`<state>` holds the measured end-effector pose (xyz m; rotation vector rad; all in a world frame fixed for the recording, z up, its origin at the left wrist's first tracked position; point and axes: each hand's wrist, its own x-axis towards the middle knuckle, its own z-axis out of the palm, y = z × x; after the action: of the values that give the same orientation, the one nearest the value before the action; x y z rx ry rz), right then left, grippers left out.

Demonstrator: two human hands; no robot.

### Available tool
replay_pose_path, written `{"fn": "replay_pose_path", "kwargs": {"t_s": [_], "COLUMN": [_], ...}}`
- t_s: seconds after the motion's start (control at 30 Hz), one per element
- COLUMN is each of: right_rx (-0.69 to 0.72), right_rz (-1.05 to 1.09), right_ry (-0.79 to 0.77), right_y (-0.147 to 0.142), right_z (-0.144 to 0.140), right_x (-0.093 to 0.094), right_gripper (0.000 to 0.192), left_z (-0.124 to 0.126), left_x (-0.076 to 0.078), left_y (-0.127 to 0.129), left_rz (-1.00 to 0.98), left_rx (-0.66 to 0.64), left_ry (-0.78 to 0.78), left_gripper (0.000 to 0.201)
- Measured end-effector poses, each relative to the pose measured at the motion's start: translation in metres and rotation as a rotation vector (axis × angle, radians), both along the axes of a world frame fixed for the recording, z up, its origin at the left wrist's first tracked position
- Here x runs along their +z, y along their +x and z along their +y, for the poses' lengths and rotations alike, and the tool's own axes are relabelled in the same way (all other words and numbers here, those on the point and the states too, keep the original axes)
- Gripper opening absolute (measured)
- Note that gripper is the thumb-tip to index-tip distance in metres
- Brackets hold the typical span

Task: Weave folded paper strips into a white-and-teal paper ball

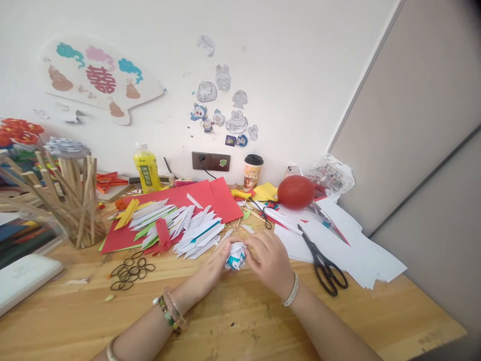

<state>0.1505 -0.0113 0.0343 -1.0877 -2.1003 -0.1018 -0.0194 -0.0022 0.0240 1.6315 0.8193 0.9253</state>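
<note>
Between my two hands, just above the table, is a small folded-paper ball [236, 256] in white and blue with many pointed folds. My left hand [211, 268] is closed around its left side. On the right side, my right hand [268, 258] pinches its upper edge with thumb and fingers; the fingertips are partly hidden. Beyond the hands lies a heap of folded paper strips [201, 235], mostly white with some green and blue. A red folded paper piece [163, 234] rests at the heap's left.
Black scissors [319, 263] lie right of my hands, beside white paper sheets [361, 240]. Several dark rubber bands [131, 271] are at left. Farther back stand a container of wooden sticks [80, 210], a yellow drink bottle [146, 170], a lidded cup [253, 174] and a red balloon [296, 192].
</note>
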Motion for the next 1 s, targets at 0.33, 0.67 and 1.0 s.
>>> {"fn": "replay_pose_path", "kwargs": {"t_s": [0.33, 0.67, 1.0], "right_rx": [0.059, 0.178, 0.167], "right_rz": [-0.129, 0.132, 0.244], "right_ry": [0.008, -0.257, -0.320], "right_y": [0.000, 0.006, 0.005], "right_z": [0.000, 0.004, 0.004], "right_x": [0.003, 0.007, 0.005], "right_gripper": [0.012, 0.005, 0.006], "left_z": [0.000, 0.004, 0.005], "left_x": [0.004, -0.002, -0.007], "left_y": [0.000, -0.001, 0.004], "left_rz": [0.087, 0.029, -0.083], "left_rx": [-0.016, -0.011, -0.001], "left_ry": [0.027, -0.034, -0.070], "left_gripper": [0.038, 0.037, 0.042]}}
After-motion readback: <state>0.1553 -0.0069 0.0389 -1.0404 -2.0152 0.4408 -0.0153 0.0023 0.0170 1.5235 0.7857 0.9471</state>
